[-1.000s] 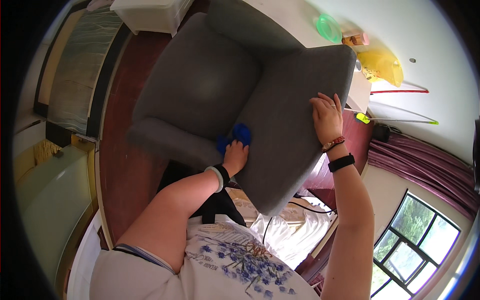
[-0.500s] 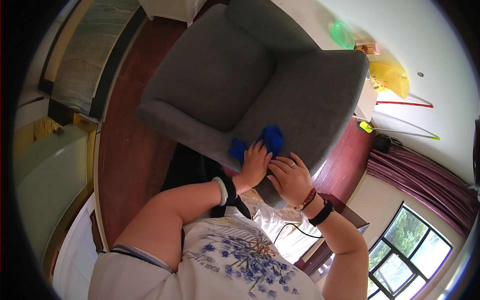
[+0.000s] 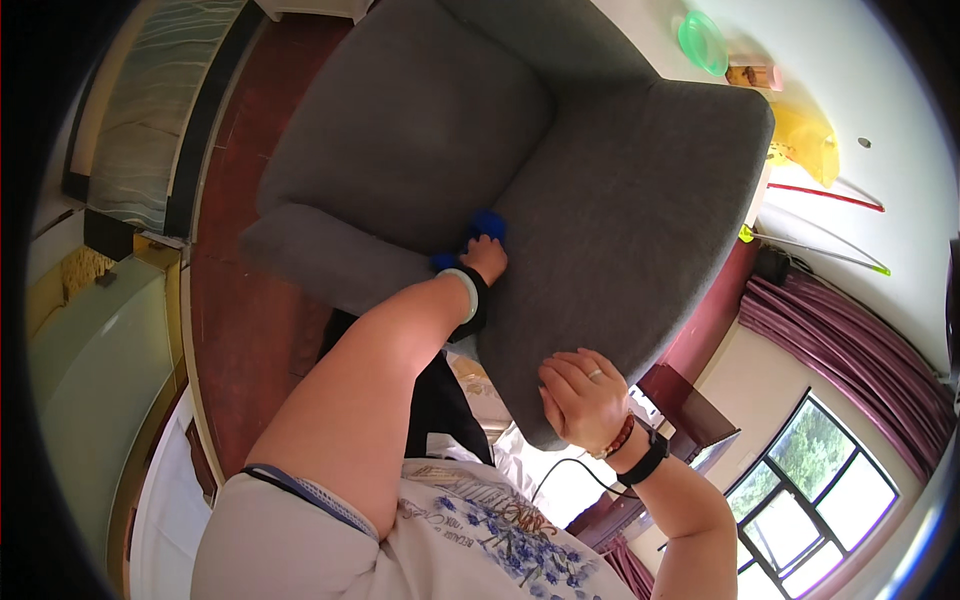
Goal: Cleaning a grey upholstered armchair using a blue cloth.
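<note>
A grey upholstered armchair (image 3: 420,150) fills the middle of the view. My left hand (image 3: 487,258) reaches into the corner where the seat meets the backrest and is closed on a blue cloth (image 3: 484,226), which it presses against the fabric. My right hand (image 3: 578,392) grips the near edge of the chair's backrest (image 3: 640,230), fingers curled over the rim. A ring, a bead bracelet and a black wristband show on that hand and wrist. My left wrist carries a pale band and a black one.
Dark red-brown wooden floor (image 3: 235,330) lies left of the chair. A bed with striped cover (image 3: 150,130) is at the far left. A white table (image 3: 850,60) holds a green bowl (image 3: 702,40) and a yellow bag (image 3: 805,140). Purple curtains (image 3: 850,330) and a window (image 3: 820,470) are at the right.
My left hand moved the blue cloth from the backrest's lower edge into the seat corner. My right hand slid down from the backrest's top to its near edge.
</note>
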A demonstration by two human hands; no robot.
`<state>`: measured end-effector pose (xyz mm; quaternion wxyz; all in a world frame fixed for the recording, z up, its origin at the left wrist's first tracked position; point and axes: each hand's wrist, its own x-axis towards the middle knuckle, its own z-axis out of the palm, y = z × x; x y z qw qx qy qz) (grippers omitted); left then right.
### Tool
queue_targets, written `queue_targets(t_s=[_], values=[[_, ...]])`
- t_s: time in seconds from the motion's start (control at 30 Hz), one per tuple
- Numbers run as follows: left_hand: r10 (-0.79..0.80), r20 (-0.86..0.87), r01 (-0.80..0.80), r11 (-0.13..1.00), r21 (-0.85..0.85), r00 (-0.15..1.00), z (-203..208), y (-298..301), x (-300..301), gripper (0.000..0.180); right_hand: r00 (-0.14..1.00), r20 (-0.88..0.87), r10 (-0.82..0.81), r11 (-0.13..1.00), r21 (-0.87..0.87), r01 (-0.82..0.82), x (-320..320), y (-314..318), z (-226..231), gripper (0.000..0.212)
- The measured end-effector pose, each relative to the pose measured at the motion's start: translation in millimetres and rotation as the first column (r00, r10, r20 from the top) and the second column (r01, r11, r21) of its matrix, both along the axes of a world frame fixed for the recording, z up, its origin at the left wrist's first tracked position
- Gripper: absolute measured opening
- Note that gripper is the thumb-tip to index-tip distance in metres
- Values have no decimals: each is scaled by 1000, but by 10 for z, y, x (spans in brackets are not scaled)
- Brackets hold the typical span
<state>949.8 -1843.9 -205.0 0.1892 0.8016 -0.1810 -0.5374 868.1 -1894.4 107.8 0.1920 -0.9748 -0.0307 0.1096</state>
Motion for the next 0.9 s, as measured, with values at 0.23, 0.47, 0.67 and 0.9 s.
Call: queue_targets(t_s=[0.23,0.47,0.67,0.9], values=[[-215,-78,221,971,87,974,-104,-39,235,34,997,-56,-44,999,9,44,-57,-22,55,18],[-589,69,593,801,-83,805,-572,216,227,33,1000,8,-27,998,49,27,64,15,41,17],[-266,9,261,936,-236,964,503,-119,100,35,999,-12,-50,999,20,50,-60,-2,60,19],[314,-80,-317,843,-434,946,1310,-425,70,44,998,-58,24,997,70,-20,81,-133,111,24]])
